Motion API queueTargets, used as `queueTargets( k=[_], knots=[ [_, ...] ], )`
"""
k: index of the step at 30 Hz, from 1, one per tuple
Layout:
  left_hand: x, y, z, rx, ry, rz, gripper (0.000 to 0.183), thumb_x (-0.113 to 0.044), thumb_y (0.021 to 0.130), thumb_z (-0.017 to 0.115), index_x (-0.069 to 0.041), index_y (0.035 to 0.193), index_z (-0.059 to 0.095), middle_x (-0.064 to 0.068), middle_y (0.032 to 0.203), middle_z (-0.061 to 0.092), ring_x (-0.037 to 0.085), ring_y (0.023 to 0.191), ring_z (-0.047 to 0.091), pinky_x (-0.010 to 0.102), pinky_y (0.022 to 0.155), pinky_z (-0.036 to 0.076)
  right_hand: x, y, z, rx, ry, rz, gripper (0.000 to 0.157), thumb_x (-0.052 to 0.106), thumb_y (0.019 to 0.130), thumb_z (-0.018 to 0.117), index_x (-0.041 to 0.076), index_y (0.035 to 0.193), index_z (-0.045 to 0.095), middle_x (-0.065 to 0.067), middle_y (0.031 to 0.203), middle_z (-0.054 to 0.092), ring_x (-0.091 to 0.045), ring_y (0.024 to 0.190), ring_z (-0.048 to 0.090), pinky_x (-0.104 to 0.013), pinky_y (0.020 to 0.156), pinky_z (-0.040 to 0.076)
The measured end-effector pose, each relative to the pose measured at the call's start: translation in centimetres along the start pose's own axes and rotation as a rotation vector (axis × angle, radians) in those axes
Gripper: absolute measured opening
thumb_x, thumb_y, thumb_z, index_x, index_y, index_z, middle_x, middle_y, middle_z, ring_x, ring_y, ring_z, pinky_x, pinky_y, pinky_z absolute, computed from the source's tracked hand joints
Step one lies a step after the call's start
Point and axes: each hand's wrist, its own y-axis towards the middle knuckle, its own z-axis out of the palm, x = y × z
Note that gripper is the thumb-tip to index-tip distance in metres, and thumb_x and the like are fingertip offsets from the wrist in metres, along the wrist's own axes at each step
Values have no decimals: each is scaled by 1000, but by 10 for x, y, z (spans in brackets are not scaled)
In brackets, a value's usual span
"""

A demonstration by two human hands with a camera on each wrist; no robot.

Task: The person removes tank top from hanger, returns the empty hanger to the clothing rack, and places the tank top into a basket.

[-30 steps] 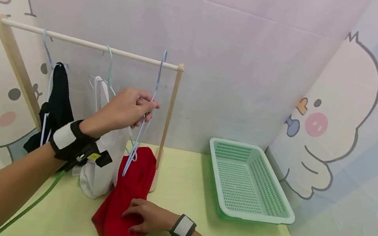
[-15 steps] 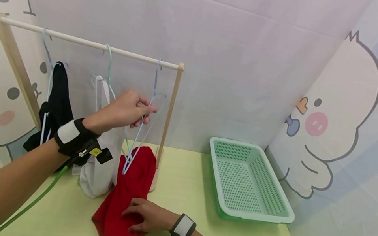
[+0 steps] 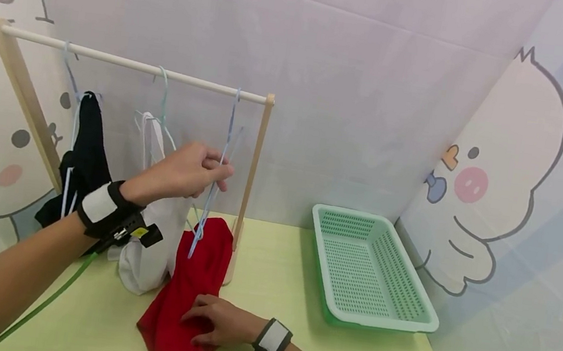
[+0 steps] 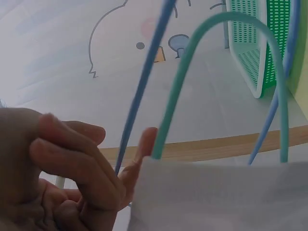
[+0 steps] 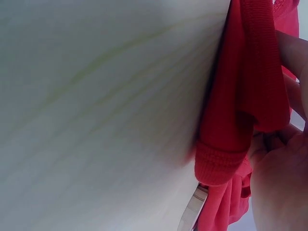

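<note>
In the head view my left hand [image 3: 188,172] pinches the side wire of a light blue clothes hanger [image 3: 230,124], whose hook is on the rail. The left wrist view shows that blue wire [image 4: 144,86] running down between the fingers and thumb. My right hand [image 3: 225,322] rests on a red garment [image 3: 202,266] on the table, its fingers loosely bent. A ribbed edge of the red garment [image 5: 221,163] shows in the right wrist view, with fabric covering part of the fingers. The hanger's lower end hangs in front of the red garment.
A wooden rack with a white rail [image 3: 120,61] stands at left. From it hang a black garment [image 3: 87,138] and a white garment [image 3: 148,253] on a mint hanger [image 3: 164,98]. A green basket [image 3: 325,264] sits at the right on the yellow table [image 3: 273,275].
The blue hanger's hook has come down from above the rail onto it, and the hanger has swivelled. My left hand has moved slightly lower. The right hand has stayed still.
</note>
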Motion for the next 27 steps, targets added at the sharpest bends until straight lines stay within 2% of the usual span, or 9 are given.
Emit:
queueTargets(
  k=[4,8,10,13,17,19,22,24,27],
  knots=[
    [-3,-7,0,-29,69,0,58,-30,110,61,3,156,48,16,120,77,22,55,58,30,55,45,-1,1,-1,-12,-12,6,41,21,98,82,17,138,72,6,119,61,3,108,50,-8,89,45],
    [-8,-23,0,-141,139,45,73,-31,108,64,-8,168,28,19,137,69,23,70,73,38,66,57,2,5,-1,-10,3,14,42,20,98,81,15,139,72,5,121,61,3,110,51,-8,90,45],
    [-10,-36,0,-217,162,114,74,-27,107,66,-10,167,26,18,136,68,25,82,75,44,74,62,4,9,1,-7,14,7,43,19,99,81,15,140,71,4,123,61,4,111,51,-8,90,45],
    [-13,-58,4,-334,215,270,63,-14,104,70,-5,158,38,15,122,70,25,93,74,47,83,63,6,12,5,-7,11,-3,44,20,99,81,16,141,70,5,124,61,4,112,51,-8,90,45],
    [-14,-85,18,-402,233,518,48,0,95,76,-2,140,57,1,100,70,14,89,69,29,83,61,2,11,10,-19,-13,-21,43,22,99,81,17,140,71,6,123,61,4,110,50,-8,90,44],
    [-13,-98,30,-360,206,642,43,1,93,78,-4,132,62,-5,94,69,7,83,66,20,77,58,-2,7,11,-26,-19,-29,42,22,99,81,18,140,71,6,123,61,4,110,51,-8,91,44],
    [-10,-116,51,-160,64,704,35,-2,95,79,-11,126,66,-10,91,70,3,78,65,19,70,57,-6,2,11,-50,-21,-49,41,21,99,81,16,138,70,6,126,61,3,113,50,-9,95,44],
    [-6,-127,65,-19,-32,658,28,-7,99,77,-15,123,67,-10,92,72,2,79,66,22,69,60,-7,-1,9,-74,27,-70,35,19,98,82,14,131,71,6,119,62,4,109,50,-10,93,45],
    [7,-141,83,130,-117,518,20,-15,103,74,-19,122,71,-11,95,75,0,82,67,25,71,61,-7,1,8,-102,167,-135,26,11,100,77,9,123,64,2,108,59,2,102,49,-12,90,46]
  ],
)
